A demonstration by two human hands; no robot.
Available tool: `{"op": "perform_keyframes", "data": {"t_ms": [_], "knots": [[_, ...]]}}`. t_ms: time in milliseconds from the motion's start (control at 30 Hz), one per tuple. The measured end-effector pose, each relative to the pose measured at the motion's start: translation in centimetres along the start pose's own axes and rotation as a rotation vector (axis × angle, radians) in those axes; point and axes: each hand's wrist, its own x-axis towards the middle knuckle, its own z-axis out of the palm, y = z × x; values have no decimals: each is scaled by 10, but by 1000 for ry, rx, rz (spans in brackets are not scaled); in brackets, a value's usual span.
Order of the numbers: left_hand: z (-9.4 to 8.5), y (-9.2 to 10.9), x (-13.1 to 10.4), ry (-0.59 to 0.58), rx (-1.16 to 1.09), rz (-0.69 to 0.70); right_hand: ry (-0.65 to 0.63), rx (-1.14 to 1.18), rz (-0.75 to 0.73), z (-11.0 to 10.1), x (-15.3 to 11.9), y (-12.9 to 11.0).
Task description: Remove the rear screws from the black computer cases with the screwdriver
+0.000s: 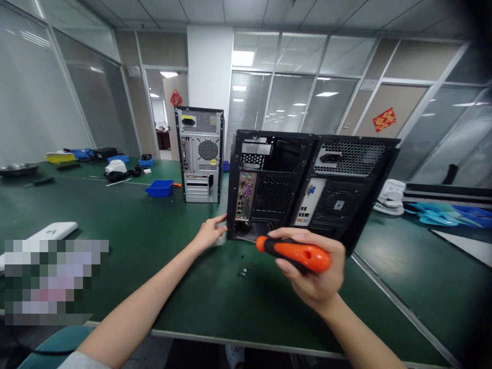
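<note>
Table, green-topped, carries everything from edge to edge, starting at the far left with a shallow metal bowl. Nearer, a flat white object lies partly behind a pixelated patch. Farther back come a yellow tray and a rounded white item with black cable by it, then an open blue bin. Just right of that bin stands a silver-backed computer tower, upright, its rear turned this way. The left hand reaches in below it, fingers loosely parted, tips against the lower left edge of the left black case, which stands upright with its ports and vents showing. A few small screws lie loose on the table before that case. An orange-and-black screwdriver is held level in front of the case's lower part, handle to the right; its shaft seems to point left, but I cannot tell whether the tip touches anything. The right hand has its fingers closed around the handle. Behind it the right black case stands beside the first. Beyond sit a white appliance and a blue tray.
</note>
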Motion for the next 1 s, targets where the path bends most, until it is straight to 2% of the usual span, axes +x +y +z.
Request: {"op": "perform_keyframes", "data": {"t_ms": [200,300,367,533,700,800,867,1000], "knots": [[-1,10,-4,52,140,-1,274,-130,181,-24,-13,-7],[-3,15,-6,105,272,-24,337,-197,270,-30,-25,-3],[-4,17,-8,93,350,-6,361,-192,376,-31,-36,2],[-3,24,-15,-119,473,73,432,-170,651,-31,-65,17],[4,34,-29,-479,413,157,501,-166,774,-33,-81,27],[11,35,-35,-631,469,223,567,-168,799,-34,-83,28],[16,34,-37,-682,504,243,609,-175,790,-35,-83,27],[22,30,-38,-693,508,264,655,-140,745,-36,-84,26]]}}
